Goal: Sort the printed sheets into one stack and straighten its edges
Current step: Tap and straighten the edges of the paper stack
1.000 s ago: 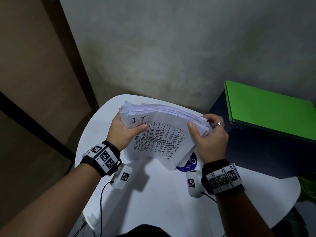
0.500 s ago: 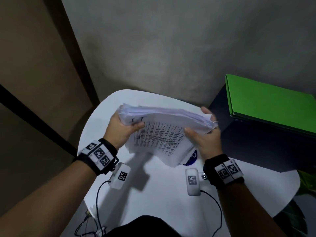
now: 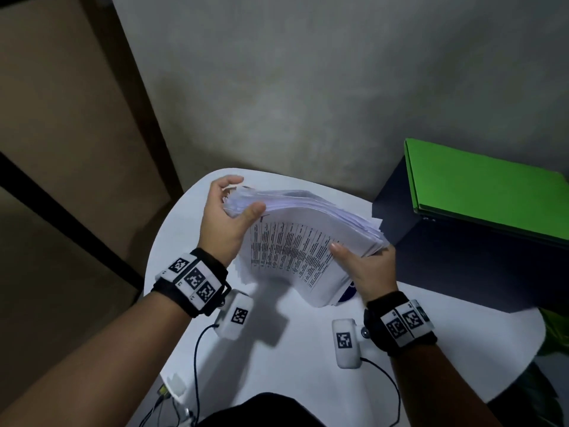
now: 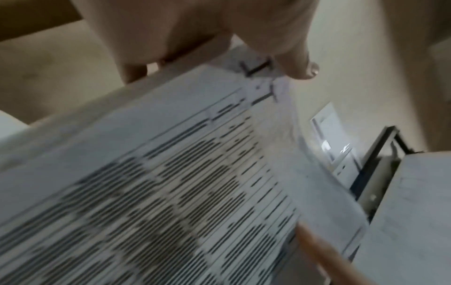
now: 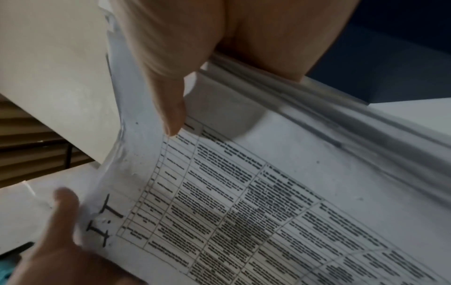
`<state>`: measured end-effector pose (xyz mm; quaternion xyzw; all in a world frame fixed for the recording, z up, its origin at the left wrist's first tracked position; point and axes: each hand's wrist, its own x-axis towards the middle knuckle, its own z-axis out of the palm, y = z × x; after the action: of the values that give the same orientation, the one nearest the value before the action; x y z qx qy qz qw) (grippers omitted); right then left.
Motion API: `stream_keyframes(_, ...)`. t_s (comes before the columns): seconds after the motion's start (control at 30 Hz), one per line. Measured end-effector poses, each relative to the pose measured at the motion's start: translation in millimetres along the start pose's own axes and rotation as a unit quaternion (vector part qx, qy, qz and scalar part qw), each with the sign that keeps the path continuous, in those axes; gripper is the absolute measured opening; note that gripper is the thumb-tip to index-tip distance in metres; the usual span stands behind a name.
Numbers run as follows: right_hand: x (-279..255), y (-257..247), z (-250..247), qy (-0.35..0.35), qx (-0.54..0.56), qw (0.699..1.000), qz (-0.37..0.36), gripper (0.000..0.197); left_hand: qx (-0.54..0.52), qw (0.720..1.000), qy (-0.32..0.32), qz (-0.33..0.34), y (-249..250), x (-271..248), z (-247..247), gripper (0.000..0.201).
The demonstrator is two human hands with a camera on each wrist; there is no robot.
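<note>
A: Which step is in hand?

B: The straightening, it is judged. The stack [image 3: 311, 238] is held clear of the desk [image 3: 277, 359], between the two grips. The sheets are already gathered, yet their edges are seen fanned and uneven at the right end.

A: How are the grips set?

B: The right hand [image 3: 369, 272] is closed on the stack's near right corner, thumb on the printed top sheet, fingers hidden beneath. The left hand [image 3: 224, 223] is held looser at the far left end: the thumb is pressed on the top sheet, while the fingers are curled past the edge, and whether paper is touched by them cannot be told.

A: And next?

B: A firmer left hold is probably called for, then the stack is to be stood on one edge and tapped on the desk just below the grips until flush.
</note>
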<state>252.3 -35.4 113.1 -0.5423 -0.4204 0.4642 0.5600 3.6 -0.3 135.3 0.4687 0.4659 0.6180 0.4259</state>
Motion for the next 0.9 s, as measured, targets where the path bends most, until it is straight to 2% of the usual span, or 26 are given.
stream_keyframes(0.1,-4,-2,1,-0.002,-0.015,1.000,0.000,0.039,0.032,0.997,0.060,0.046,17,3,12,0.058)
stream_keyframes(0.17,-6,-1,3,0.006,-0.018,1.000,0.002,0.037,0.058,0.993,0.093,0.042,17,7,16,0.044)
stream_keyframes(0.33,-4,0,7,0.019,-0.023,1.000,-0.003,0.039,0.048,0.991,0.112,0.049,11,15,15,0.025)
stream_keyframes(0.4,-3,0,9,0.028,-0.018,0.999,-0.001,0.036,0.037,0.995,0.077,0.057,10,15,11,0.030)
stream_keyframes(0.5,2,1,9,0.045,-0.017,0.999,0.001,0.027,0.017,0.998,-0.049,0.045,2,16,-7,0.081)
stream_keyframes(0.53,4,0,8,0.049,-0.017,0.999,0.003,0.025,0.017,0.996,-0.088,0.022,-1,16,-14,0.093)
stream_keyframes(0.57,5,0,7,0.052,-0.015,0.999,0.004,0.025,0.029,0.993,-0.119,-0.003,-4,16,-20,0.094)
stream_keyframes(0.63,7,1,5,0.049,-0.015,0.999,0.007,0.026,0.100,0.984,-0.148,-0.022,-10,15,-24,0.071)
stream_keyframes(0.7,7,0,7,0.045,-0.016,0.999,0.011,0.027,0.156,0.980,-0.125,-0.011,-15,17,-20,0.037)
stream_keyframes(0.73,8,-1,8,0.045,-0.015,0.999,0.010,0.027,0.141,0.984,-0.110,-0.019,-16,17,-18,0.029)
stream_keyframes(0.83,10,-9,12,0.058,-0.015,0.998,-0.017,0.027,0.062,0.995,-0.068,-0.044,-13,16,-18,0.036)
stream_keyframes(0.9,9,-14,12,0.051,-0.025,0.997,-0.044,0.033,0.031,0.995,-0.073,-0.052,-15,13,-22,0.043)
